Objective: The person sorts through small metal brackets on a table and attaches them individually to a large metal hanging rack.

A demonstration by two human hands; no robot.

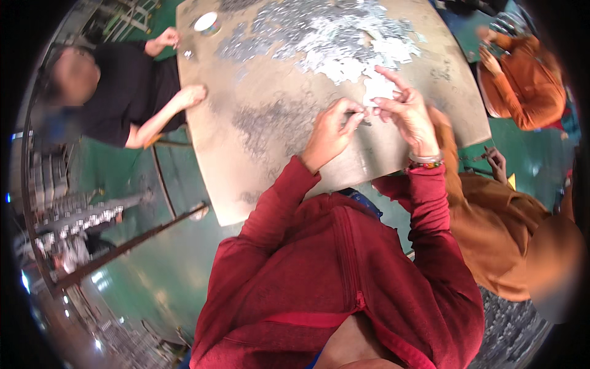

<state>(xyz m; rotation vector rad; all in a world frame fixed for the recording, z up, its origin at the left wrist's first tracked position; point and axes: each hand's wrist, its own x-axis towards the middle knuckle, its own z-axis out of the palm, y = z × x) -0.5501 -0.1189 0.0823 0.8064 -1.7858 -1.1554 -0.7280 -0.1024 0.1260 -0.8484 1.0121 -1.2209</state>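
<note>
Across from me, a person in a dark red jacket works with both bare hands over the near half of a broad tan desk. The left hand and the right hand meet almost tip to tip. The left grip is narrow, thumb and fingertips nearly together; the right one has its thumb bent in below a forefinger that sticks out. Whatever sits at those tips is too small and washed out for me to make out, so I cannot tell if either closes on a piece. The small pale pieces lie heaped on the far side of the desk, their brightest edge running toward the right fingers, while small dark pieces lie loosely scattered left of the left hand. Near the far left corner stands a round tub. I would judge the step in hand to be close fingertip handling of one small part; the next move seems to call for a light, steady pinch, with the two hands kept lined up and clear of the heap.
</note>
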